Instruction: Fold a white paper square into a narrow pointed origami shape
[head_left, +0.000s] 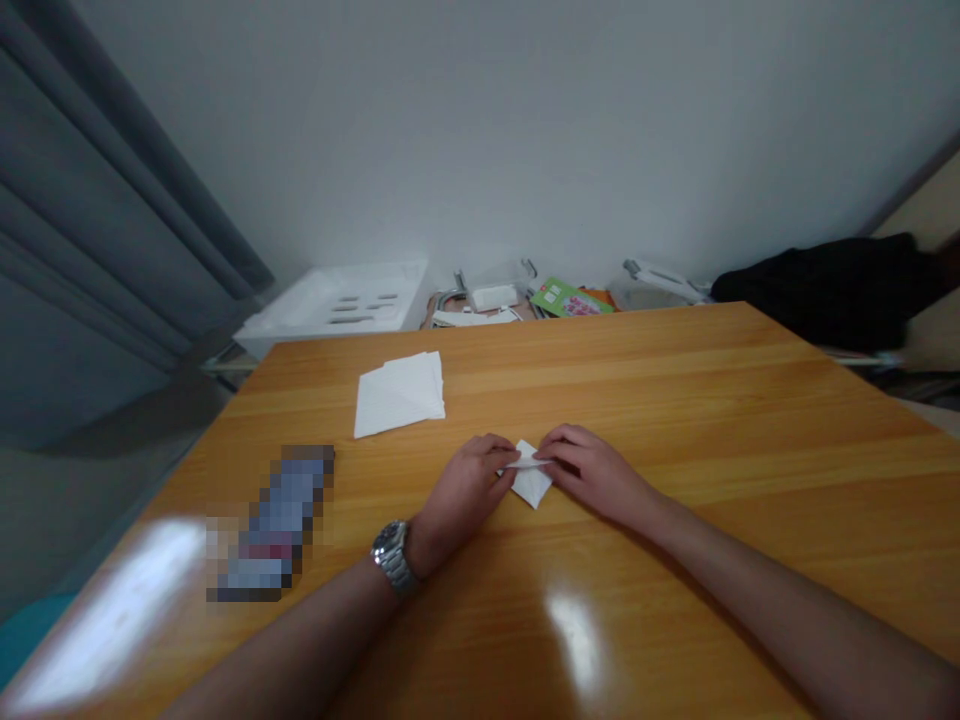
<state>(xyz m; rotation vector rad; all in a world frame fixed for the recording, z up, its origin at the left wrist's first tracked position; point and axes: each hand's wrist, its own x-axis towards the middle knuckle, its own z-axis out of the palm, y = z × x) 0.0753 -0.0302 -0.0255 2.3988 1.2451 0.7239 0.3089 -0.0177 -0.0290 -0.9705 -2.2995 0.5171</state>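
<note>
A small piece of folded white paper point(532, 485) lies on the wooden table between my two hands. My left hand point(472, 480), with a metal watch point(391, 550) on its wrist, pinches the paper's left side near a raised fold. On the opposite side, my right hand point(585, 470) grips the right end of the same fold with thumb and fingers. The paper is roughly diamond-shaped, with one corner toward me and another pointing away. Parts of its left and right edges are hidden under my fingertips.
A stack of white paper sheets point(401, 393) lies on the table point(675, 380) at the back left. A blurred-out flat object point(277, 525) lies to the left. Beyond the far edge are a white foam tray point(337, 300), a green booklet point(570, 298) and black cloth point(825, 290).
</note>
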